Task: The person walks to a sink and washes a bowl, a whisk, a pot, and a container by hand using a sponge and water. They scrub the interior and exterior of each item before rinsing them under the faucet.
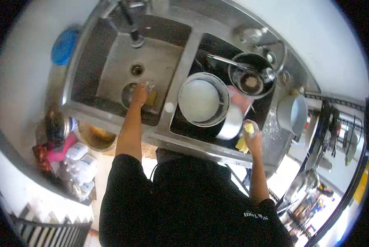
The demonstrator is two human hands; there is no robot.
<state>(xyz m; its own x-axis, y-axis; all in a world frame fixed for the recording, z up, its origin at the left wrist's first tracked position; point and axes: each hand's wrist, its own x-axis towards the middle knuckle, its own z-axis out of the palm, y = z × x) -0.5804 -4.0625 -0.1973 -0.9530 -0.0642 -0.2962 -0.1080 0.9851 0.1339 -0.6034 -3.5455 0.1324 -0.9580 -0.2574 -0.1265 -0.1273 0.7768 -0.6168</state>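
My left hand (140, 95) reaches down into the left sink basin (159, 49), beside a small round metal bowl (127, 94). Its fingers look closed, and a shiny clear shape touches them that I cannot make out. Just right of that hand lies a yellowish sponge-like block (152, 99). Over the front of the right basin, my right hand (254, 139) is closed around a crumpled yellow cloth (242, 145), which shows above and below the fingers. Nearest to it are a white rounded container (231, 122) and a large pot (204, 99) of whitish, cloudy liquid.
A dark pan (251, 80) with a whisk (225, 60) across it sits at the back of the right basin. A grey pot (292, 114) stands on the right drainboard. The faucet (136, 39) hangs over the left basin. White jugs (83, 164) stand on the floor at left.
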